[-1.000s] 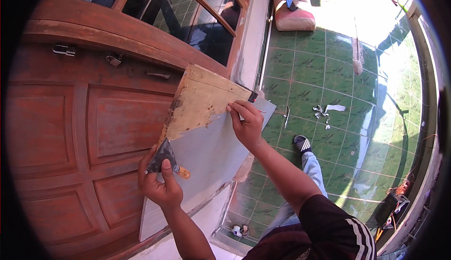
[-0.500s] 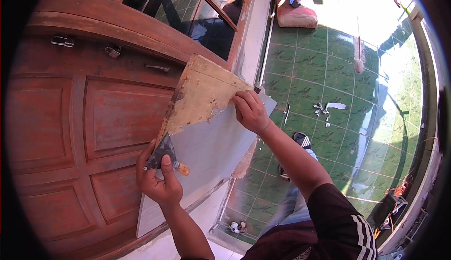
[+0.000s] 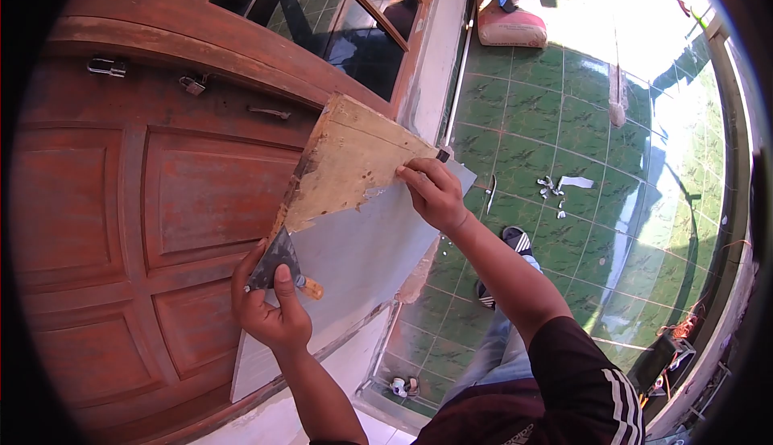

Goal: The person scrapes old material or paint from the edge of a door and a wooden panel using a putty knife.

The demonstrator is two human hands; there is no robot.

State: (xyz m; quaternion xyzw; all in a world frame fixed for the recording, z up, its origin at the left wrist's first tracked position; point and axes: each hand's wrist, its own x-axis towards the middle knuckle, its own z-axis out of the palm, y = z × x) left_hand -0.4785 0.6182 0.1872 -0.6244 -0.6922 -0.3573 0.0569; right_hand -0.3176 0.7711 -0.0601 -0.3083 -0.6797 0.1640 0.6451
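Note:
A wooden board (image 3: 354, 139) stands tilted in front of me, its upper part bare, yellowish wood. The lower part carries a smooth grey surface layer (image 3: 346, 236) with a ragged torn border. In my left hand (image 3: 278, 308) is a putty knife (image 3: 278, 261) with a dark triangular blade and a short wooden handle; the thumb presses on the blade while the fingers reach round the board's left edge. My right hand (image 3: 435, 191) is closed in a pinch against the board, near the torn border at its right side. What its fingertips hold is hidden.
Behind the board is a reddish wooden door (image 3: 217, 195) with padlocks (image 3: 193, 84). White scraps (image 3: 555, 187) lie on the green tiled floor (image 3: 531, 107). A filled sack (image 3: 511, 22) sits at the top, and a sandalled foot (image 3: 517, 241) is below my right arm.
My right hand has shifted very slightly down and right along the board, its pinch still closed. The left hand and putty knife have hardly moved.

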